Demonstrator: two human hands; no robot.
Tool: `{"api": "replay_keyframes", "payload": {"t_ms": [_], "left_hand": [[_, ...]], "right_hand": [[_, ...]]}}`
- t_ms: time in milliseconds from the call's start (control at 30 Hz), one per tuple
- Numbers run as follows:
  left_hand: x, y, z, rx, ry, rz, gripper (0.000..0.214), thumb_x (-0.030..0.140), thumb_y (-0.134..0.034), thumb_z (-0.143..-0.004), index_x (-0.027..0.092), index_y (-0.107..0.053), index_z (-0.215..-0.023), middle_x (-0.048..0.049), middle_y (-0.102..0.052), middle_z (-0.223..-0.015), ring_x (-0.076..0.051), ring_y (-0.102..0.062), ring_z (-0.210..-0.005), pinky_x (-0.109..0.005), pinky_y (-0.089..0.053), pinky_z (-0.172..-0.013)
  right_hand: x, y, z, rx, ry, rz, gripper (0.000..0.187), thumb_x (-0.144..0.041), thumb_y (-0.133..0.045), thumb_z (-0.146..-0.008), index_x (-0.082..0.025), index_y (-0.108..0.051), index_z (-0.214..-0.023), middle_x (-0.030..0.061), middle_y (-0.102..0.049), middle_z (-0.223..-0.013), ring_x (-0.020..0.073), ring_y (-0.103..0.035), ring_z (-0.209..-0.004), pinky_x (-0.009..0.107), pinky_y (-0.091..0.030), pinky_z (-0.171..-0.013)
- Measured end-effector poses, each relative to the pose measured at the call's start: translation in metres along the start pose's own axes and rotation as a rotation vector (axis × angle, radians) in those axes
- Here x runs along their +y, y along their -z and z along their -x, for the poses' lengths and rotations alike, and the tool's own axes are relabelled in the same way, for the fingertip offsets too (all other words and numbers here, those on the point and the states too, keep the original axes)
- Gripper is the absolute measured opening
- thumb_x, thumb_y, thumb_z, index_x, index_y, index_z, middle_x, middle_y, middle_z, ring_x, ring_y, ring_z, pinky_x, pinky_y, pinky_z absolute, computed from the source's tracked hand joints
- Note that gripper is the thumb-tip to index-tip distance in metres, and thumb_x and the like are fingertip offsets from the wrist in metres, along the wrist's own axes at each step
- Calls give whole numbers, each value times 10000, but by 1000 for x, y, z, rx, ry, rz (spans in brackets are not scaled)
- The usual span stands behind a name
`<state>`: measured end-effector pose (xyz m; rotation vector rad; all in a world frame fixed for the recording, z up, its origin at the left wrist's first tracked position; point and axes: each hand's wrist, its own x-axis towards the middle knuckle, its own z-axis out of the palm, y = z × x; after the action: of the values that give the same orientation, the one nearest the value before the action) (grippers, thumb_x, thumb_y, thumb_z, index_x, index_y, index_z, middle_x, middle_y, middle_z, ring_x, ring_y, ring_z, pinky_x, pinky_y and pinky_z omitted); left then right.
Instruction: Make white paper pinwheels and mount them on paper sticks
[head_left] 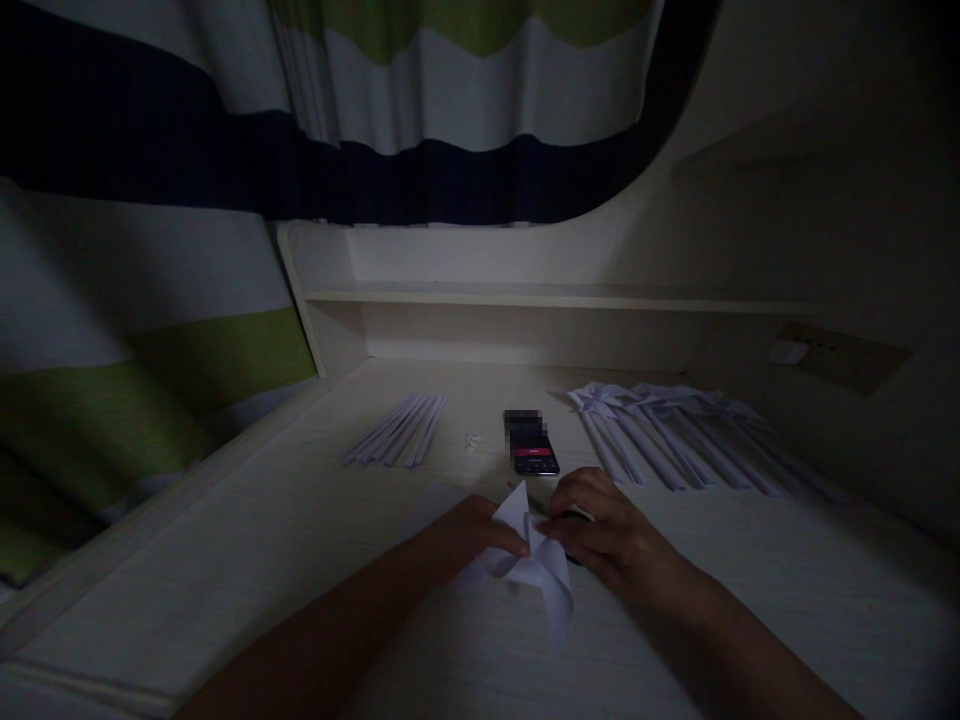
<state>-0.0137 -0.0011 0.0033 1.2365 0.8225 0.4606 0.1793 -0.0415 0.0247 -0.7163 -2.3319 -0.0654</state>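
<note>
A white paper pinwheel (534, 568) with folded, curling blades is between my hands, low in the middle of the head view. My left hand (472, 535) grips it from the left, thumb pressed near its centre. From the right, the closed fingers of my right hand (600, 525) pinch at the pinwheel's middle; whether they also hold something small is hidden. A dark tool, seemingly scissors (576, 516), lies partly covered beside my right hand. Under and behind my left hand, pale paper (435, 500) rests on the table.
Several rolled paper sticks (397, 430) lie at the left. More sticks with pinwheels on their ends (660, 430) lie at the right. Between them are a phone (534, 455) and small white bits (474, 441). A shelf (525, 295) spans the back, below a striped curtain (465, 100).
</note>
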Motion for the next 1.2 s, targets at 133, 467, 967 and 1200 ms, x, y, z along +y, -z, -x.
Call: {"api": "replay_keyframes", "payload": {"t_ms": [133, 467, 967, 1200], "left_hand": [[2, -2, 0, -3, 18, 52, 108, 125, -640, -499, 131, -644, -607, 25, -584, -532, -90, -490, -480, -204, -313, -472], [-1, 0, -2, -43, 23, 81, 95, 140, -652, -500, 118, -629, -589, 31, -558, -507, -80, -480, -463, -207, -298, -474], [2, -3, -3, -16, 33, 133, 60, 151, -638, -514, 124, -602, -553, 31, -545, -509, -83, -476, -488, -206, -314, -494], [0, 1, -3, 13, -8, 13, 149, 179, -677, -498, 135, -636, -635, 32, -566, -564, -104, -488, -558, -214, -343, -547]], "right_hand": [[-1, 1, 0, -75, 14, 51, 185, -165, -451, -824, -217, -617, -887, 44, -544, -840, 168, -474, -823, 341, -397, -717], [-7, 4, -4, -105, 13, 17, 202, -139, -443, -827, -211, -619, -895, 47, -542, -841, 161, -470, -833, 321, -398, -721], [-11, 7, -9, -145, 25, 61, 202, -160, -452, -830, -223, -638, -880, 45, -553, -813, 159, -458, -823, 301, -396, -692], [-7, 4, -3, -156, -24, -44, 295, -50, -443, -759, -217, -616, -930, 61, -524, -926, 190, -449, -926, 373, -369, -794]]}}
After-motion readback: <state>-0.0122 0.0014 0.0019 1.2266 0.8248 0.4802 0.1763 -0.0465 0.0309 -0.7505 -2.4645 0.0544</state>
